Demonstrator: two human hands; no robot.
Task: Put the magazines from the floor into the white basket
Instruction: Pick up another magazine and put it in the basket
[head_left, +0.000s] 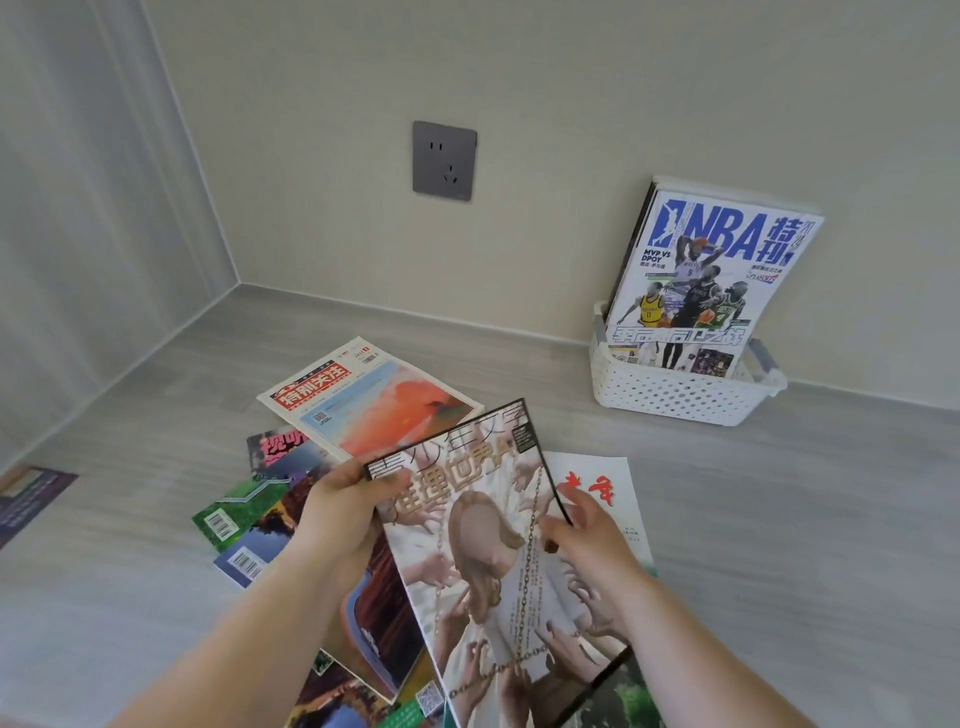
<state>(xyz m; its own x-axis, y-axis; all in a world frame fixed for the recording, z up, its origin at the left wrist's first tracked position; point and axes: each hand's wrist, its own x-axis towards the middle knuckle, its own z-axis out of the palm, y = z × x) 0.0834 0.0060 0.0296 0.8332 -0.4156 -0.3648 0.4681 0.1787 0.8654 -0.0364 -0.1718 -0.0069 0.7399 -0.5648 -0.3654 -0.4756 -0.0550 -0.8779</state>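
I hold a beige magazine with a chain and many hands on its cover, lifted above the pile. My left hand grips its top left corner and my right hand holds its right edge. Several magazines lie spread on the grey floor below: a red-and-white one, a green one and a white one with red characters. The white perforated basket stands against the wall at the right, with an NBA magazine upright in it.
A grey wall socket sits on the beige wall above the pile. The room corner is at the left. A dark printed sheet lies on the floor at the far left edge.
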